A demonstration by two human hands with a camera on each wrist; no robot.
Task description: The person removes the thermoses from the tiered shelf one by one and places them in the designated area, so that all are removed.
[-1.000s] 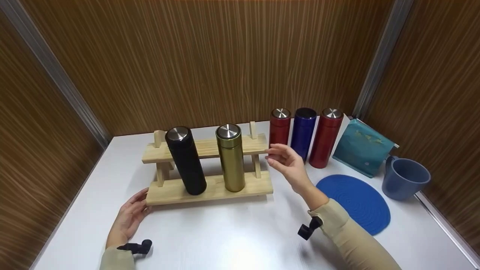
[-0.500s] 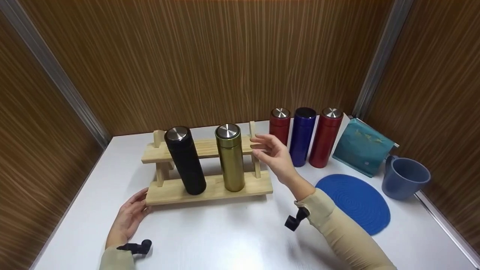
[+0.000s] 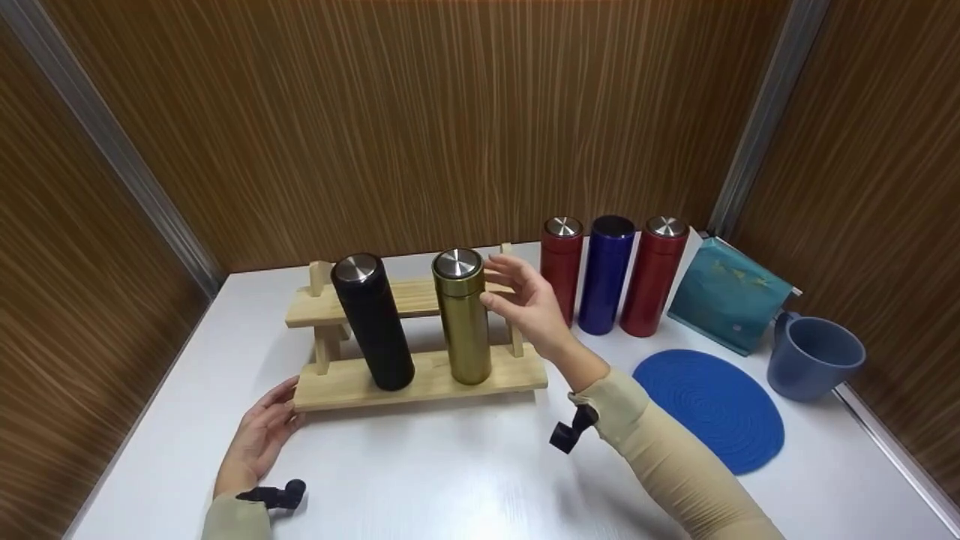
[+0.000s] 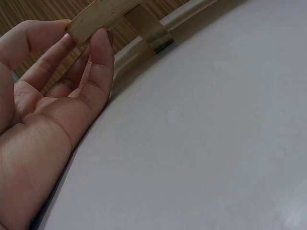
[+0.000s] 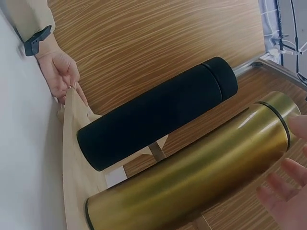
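A gold flask stands upright on the lower board of a wooden rack, beside a black flask. The right hand is held just beside the gold flask's upper part, fingers spread and relaxed, nothing gripped. The rack's left end is steadied by the left hand, its fingertips pressed against the board. Judged a reach; next, the flask must be encircled firmly.

Glossy gold flask, matt black flask, wooden rack
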